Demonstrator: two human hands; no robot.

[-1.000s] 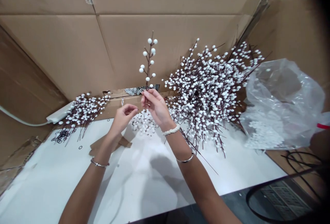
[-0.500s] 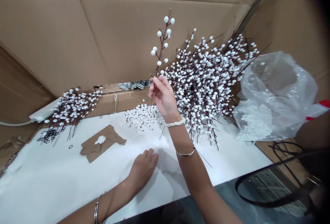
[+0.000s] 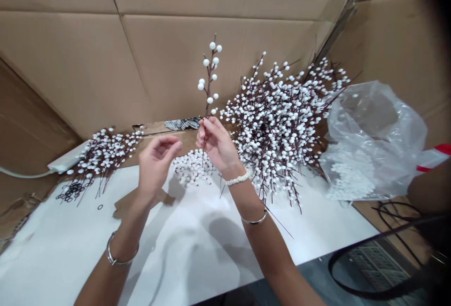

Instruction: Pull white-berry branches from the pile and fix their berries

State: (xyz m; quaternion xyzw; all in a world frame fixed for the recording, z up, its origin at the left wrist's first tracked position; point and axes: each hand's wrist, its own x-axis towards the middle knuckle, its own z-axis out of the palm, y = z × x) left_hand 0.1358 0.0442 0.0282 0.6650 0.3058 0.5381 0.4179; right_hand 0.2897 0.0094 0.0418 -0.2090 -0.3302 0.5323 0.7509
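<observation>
My right hand [image 3: 219,148] pinches the lower stem of an artificial berry branch [image 3: 209,80], which stands upright with white berries along its brown twigs. Left of it, my left hand [image 3: 157,162] is raised with thumb and fingertips closed together; anything between them is too small to make out. It is apart from the branch. Below my right hand lies a pile of loose white berries [image 3: 192,167] on the white table [image 3: 211,254]. A piece of cardboard [image 3: 123,202] is partly hidden behind my left forearm.
A large heap of berry branches [image 3: 278,118] stands to the right, beside a clear plastic bag [image 3: 380,132] with white pieces inside. At left are a smaller bunch of branches [image 3: 105,148], black rings [image 3: 72,191] and a white power strip [image 3: 68,156]. Cardboard walls [image 3: 169,61] enclose the back.
My left hand has risen from the table, moving up and left to near the branch, its fingers now pinched. My right hand still holds the branch, slightly lower and further left in view.
</observation>
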